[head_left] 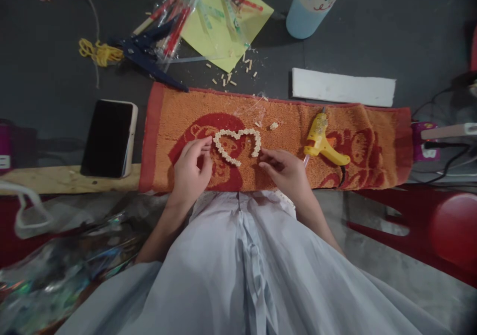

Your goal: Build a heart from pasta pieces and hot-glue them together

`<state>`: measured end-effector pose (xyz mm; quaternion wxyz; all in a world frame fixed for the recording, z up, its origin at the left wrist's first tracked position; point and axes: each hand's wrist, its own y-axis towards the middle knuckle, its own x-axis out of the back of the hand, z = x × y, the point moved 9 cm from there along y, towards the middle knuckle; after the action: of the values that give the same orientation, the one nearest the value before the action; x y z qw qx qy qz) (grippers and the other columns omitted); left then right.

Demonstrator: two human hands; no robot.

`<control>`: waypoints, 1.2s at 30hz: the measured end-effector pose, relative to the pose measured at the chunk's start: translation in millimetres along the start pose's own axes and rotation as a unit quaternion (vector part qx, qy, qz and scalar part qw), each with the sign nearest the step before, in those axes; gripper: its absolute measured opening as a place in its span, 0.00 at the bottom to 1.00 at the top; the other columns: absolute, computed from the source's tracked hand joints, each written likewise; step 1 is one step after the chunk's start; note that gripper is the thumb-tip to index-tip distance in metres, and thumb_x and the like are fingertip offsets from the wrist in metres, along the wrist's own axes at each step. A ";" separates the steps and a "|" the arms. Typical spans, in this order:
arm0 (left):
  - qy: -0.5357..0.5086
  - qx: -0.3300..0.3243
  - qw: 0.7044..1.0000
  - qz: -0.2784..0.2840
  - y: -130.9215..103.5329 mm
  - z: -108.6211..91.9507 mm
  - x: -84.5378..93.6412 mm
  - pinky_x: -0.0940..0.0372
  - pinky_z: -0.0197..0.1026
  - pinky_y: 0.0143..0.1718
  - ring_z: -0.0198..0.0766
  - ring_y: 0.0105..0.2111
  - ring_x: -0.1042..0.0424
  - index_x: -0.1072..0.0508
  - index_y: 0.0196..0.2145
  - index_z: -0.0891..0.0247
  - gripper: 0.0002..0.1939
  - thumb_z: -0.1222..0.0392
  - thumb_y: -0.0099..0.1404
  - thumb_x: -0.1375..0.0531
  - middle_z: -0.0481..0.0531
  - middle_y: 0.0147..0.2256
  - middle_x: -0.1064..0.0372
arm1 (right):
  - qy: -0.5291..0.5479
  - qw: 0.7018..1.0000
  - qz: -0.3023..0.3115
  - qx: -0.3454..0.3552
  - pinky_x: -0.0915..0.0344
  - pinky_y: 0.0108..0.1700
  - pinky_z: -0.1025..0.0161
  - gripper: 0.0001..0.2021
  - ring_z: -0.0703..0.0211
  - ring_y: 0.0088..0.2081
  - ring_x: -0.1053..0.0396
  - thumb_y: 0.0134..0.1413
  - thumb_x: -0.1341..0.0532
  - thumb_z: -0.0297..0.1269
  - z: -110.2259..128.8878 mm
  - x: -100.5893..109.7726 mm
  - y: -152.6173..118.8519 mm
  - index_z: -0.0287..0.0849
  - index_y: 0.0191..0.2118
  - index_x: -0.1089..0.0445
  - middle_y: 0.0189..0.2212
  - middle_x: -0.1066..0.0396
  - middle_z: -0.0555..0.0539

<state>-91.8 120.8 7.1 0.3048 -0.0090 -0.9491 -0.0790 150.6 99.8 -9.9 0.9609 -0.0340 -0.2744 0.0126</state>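
A heart-shaped outline of short pale stick pieces [222, 150] lies on an orange and red towel [278, 151], with a gap at its lower right. At the heart's left edge is my left hand [192, 170], its fingertips near or touching the pieces, thumb and fingers apart. My right hand [286, 172] rests just right of the gap, its fingers loosely bent and the thumb apart from them; I make out nothing held. A small pale cluster of pieces [274, 125] sits above the right hand. Farther right lies a yellow glue gun [317, 135].
A phone [109, 138] lies at left. Behind the towel are blue-handled pliers [143, 51], yellow paper [199, 34], plastic-wrapped sticks [177, 32], yellow yarn [100, 52], scattered cut bits [229, 79], a white strip [343, 87] and a blue-and-white bottle [309, 12].
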 end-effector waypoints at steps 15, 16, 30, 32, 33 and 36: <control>0.083 -0.161 0.983 -0.007 -11.6 -25.1 0.3 0.30 0.43 0.43 0.37 0.38 0.27 0.20 0.41 0.56 0.14 0.68 0.68 0.44 0.50 0.36 0.27 | -0.032 0.999 -0.023 0.009 0.26 0.40 0.55 0.11 0.54 0.36 0.22 0.60 0.38 0.40 1.3 4.3 -5.2 0.44 0.43 0.21 0.38 0.19 0.43; 0.084 -0.169 0.982 -0.004 -12.3 -25.9 -0.8 0.30 0.43 0.43 0.37 0.38 0.27 0.20 0.41 0.56 0.14 0.68 0.67 0.44 0.50 0.35 0.27 | -0.040 0.999 -0.023 0.014 0.26 0.40 0.55 0.10 0.54 0.36 0.23 0.60 0.39 0.40 2.5 4.4 -5.4 0.45 0.42 0.21 0.38 0.19 0.43; 0.130 -0.162 0.978 0.022 -14.9 -23.7 -8.6 0.30 0.45 0.45 0.39 0.39 0.28 0.20 0.43 0.55 0.15 0.68 0.67 0.44 0.51 0.36 0.27 | -0.115 0.990 -0.081 0.026 0.32 0.33 0.60 0.11 0.57 0.29 0.28 0.59 0.37 0.46 10.2 1.1 -2.9 0.46 0.32 0.24 0.28 0.23 0.47; 0.132 -0.176 0.975 0.017 -15.7 -26.0 -8.0 0.30 0.44 0.44 0.39 0.39 0.28 0.20 0.43 0.56 0.14 0.68 0.68 0.44 0.51 0.36 0.27 | -0.111 0.990 -0.082 0.032 0.32 0.33 0.60 0.10 0.58 0.29 0.29 0.59 0.36 0.45 12.2 0.7 -1.1 0.46 0.32 0.25 0.28 0.23 0.47; 0.132 -0.182 0.974 0.015 -16.0 -26.9 -7.8 0.30 0.44 0.44 0.39 0.39 0.28 0.21 0.43 0.57 0.14 0.68 0.68 0.45 0.52 0.36 0.27 | -0.109 0.990 -0.083 0.034 0.32 0.33 0.61 0.09 0.58 0.29 0.29 0.59 0.36 0.44 13.2 0.7 -0.4 0.46 0.32 0.25 0.28 0.23 0.47; 0.128 -0.176 0.976 0.017 -16.0 -25.8 -7.9 0.30 0.44 0.44 0.39 0.39 0.28 0.20 0.44 0.57 0.15 0.69 0.68 0.44 0.52 0.36 0.27 | -0.104 0.990 -0.081 0.039 0.32 0.33 0.61 0.08 0.57 0.29 0.28 0.59 0.36 0.43 15.0 -0.3 0.9 0.46 0.32 0.25 0.29 0.23 0.47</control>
<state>-71.5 101.2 20.8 0.4186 -0.0687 -0.8731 -0.2404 142.5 101.6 2.6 0.9255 0.0275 -0.3742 -0.0509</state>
